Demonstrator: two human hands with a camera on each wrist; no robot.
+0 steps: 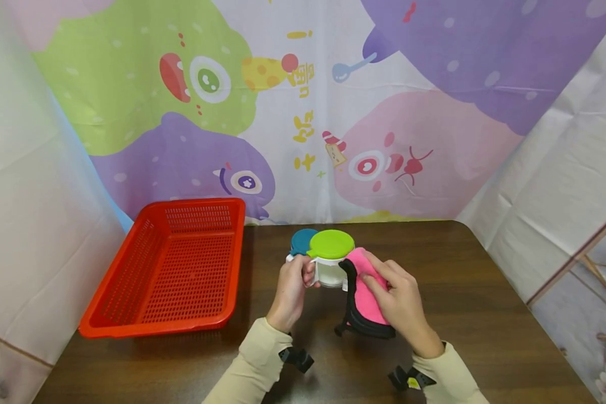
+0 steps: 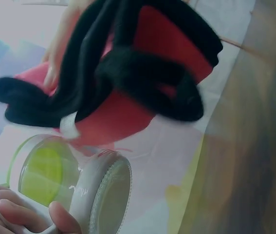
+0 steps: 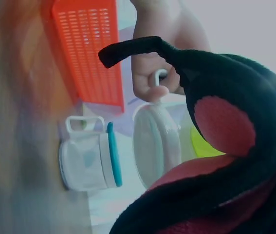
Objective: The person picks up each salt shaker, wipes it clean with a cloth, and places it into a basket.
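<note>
We're holding a clear jar (image 1: 329, 275) w/ our L hand (image 1: 291, 286). Its fingers are curling round the white handle (image 3: 157, 77), so that hand is grasping. The green lid (image 1: 332, 243) is sitting on top of the jar. The jar is hanging in the air, over the middle part of the table (image 1: 485, 314), nearer the far edge than the near edge.

W/ our R hand (image 1: 400, 297) we're pinching a pink cloth (image 1: 368, 289) w/ black trim, just beside the jar. The thumb and fingers are pressing into the pink side. The cloth is hanging bent, and a black loop (image 2: 189, 100) is dangling from it. A tiny white tag (image 2: 69, 126) is sticking out too. We can't tell if cloth & jar are touching.

Behind the held jar, a bit to the L, a blue-lid jar (image 3: 85, 163) is standing upright near the far edge. Its handle is pointing at the red basket (image 1: 156, 329). That big basket is filling the far L corner, and its holes are showing.

A sheet (image 1: 323, 196) w/ funny monsters (image 1: 209, 81) is hanging past the far edge. Our tan sleeves (image 1: 247, 365) are showing at the near edge, w/ black straps (image 1: 298, 359) by the wrists.
</note>
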